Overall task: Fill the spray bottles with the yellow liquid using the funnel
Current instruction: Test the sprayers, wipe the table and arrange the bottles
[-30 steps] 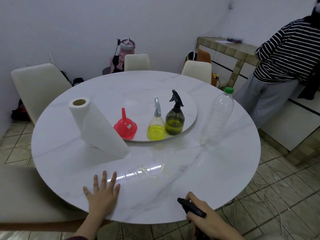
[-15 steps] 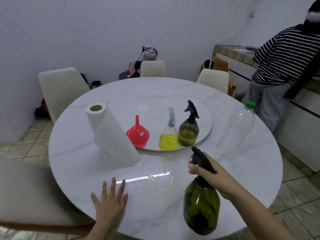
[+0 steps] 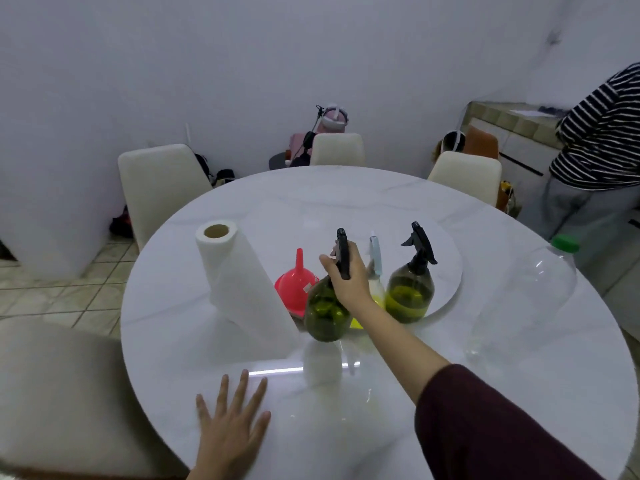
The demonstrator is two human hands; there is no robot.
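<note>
Both hands are in view. The right hand (image 3: 348, 282) is wrapped around the neck and black trigger head of a dark green spray bottle (image 3: 325, 315), holding it upright near the middle of the round white marble counter (image 3: 381, 393). Whether the bottle's base touches the counter or hangs just above it cannot be told. The fingers cover the neck, so the join between head and bottle is hidden. The left hand (image 3: 230, 431) lies flat with fingers spread on the counter near its near edge, pinching nothing; its wrist is cut off by the bottom of the frame.

Behind the held bottle, a red funnel (image 3: 296, 287) sits mouth down, spout up, on a round turntable (image 3: 446, 271) at the counter's centre; the bottle hides its right side. A clear spray bottle with a pale blue trigger (image 3: 375, 261) stands behind the right hand, mostly hidden; only the trigger head and a sliver of yellow liquid (image 3: 356, 323) below the wrist show. Just right of it stands a second dark green spray bottle (image 3: 410, 294) with yellowish liquid in its lower half.

A paper towel roll (image 3: 239, 292) stands toward the left edge. A large clear plastic bottle with a green cap (image 3: 523, 299) stands near the right edge; it looks empty, though its clear wall makes that hard to judge. A person in a striped top (image 3: 602, 133) is cut off at the right.
</note>
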